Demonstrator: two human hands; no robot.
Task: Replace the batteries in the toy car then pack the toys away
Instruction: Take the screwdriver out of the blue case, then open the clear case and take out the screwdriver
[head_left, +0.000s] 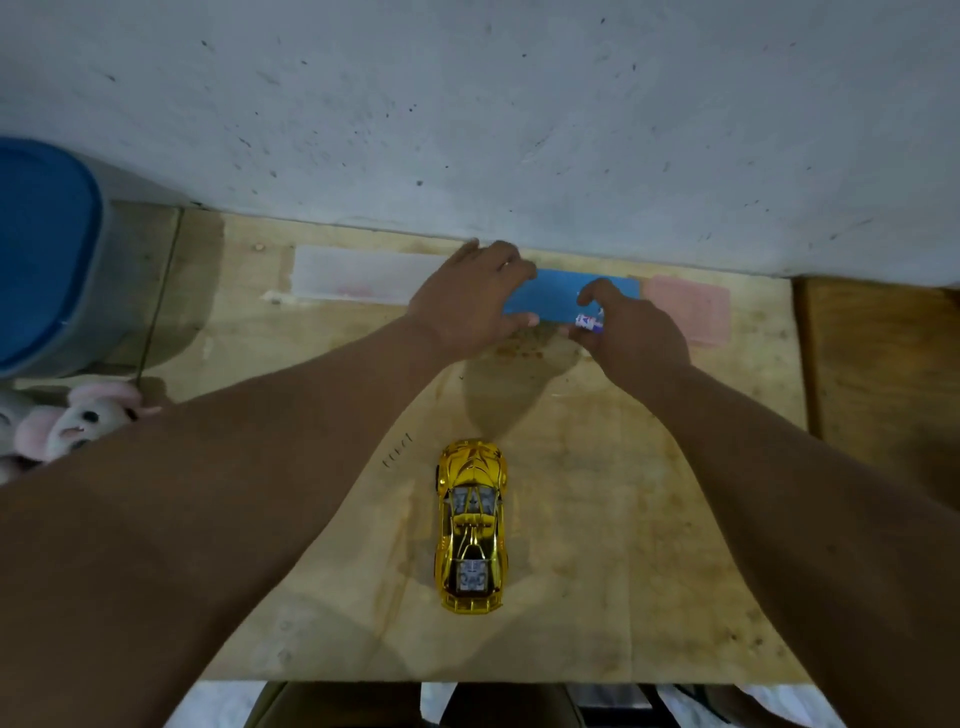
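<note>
A shiny gold toy car (471, 525) stands on its wheels in the middle of the wooden table (623, 519), nose toward the wall. At the table's far edge lies a flat blue box (558, 296). My left hand (470, 301) grips the box's left end, fingers curled over it. My right hand (628, 325) is at the box's right front corner and pinches a small white, blue and red battery (589, 323) between thumb and fingers. Both hands are well beyond the car.
A pale clear tray (363, 280) lies left of the blue box and a pink tray (691, 309) to its right, all against the grey wall. A blue-lidded bin (47, 254) stands far left, with pink and white plush toys (67, 421) below it.
</note>
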